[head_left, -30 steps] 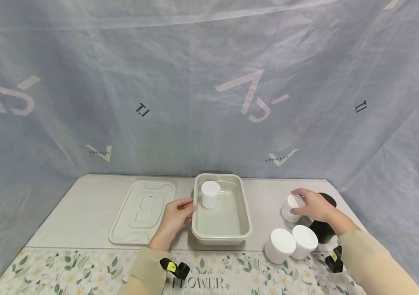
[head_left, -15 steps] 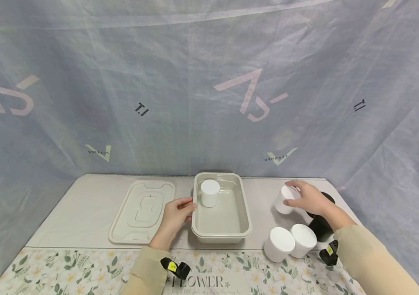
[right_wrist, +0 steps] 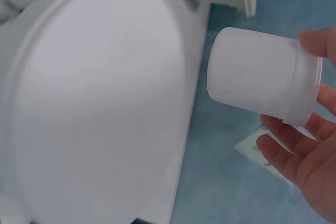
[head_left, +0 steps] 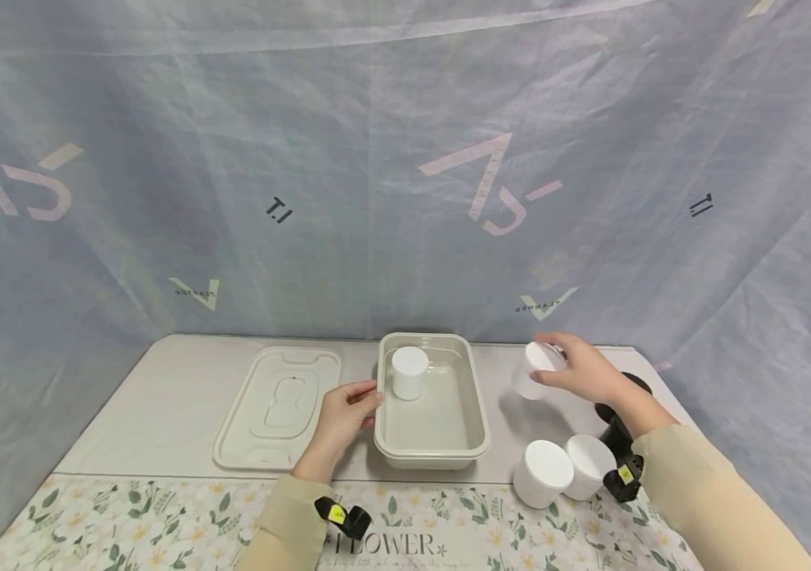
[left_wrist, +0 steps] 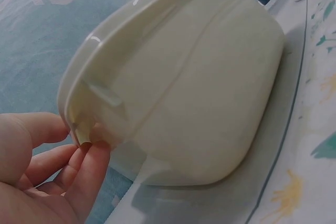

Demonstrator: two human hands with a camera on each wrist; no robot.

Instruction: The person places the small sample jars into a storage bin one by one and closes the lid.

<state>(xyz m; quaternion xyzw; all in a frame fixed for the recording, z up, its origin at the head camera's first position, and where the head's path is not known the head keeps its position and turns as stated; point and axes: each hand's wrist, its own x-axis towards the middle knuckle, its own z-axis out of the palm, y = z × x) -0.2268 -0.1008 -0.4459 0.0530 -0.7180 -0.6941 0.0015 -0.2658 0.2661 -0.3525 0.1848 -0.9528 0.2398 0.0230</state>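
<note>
Jar (right_wrist: 257, 72), white and cylindrical, hangs from our right hand (head_left: 580, 371), pinched near its top. Our left hand (head_left: 341, 411) pinches the edge of a beige tub (head_left: 431, 455) between both hands; a second jar (head_left: 409, 376) stands inside.

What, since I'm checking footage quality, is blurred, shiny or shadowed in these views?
Head: soft shadow below the held jar, glare inside the tray. Left wrist: bright highlights on the tray's rim. Right wrist: nearest white jar blurred, held jar crisper.
</note>
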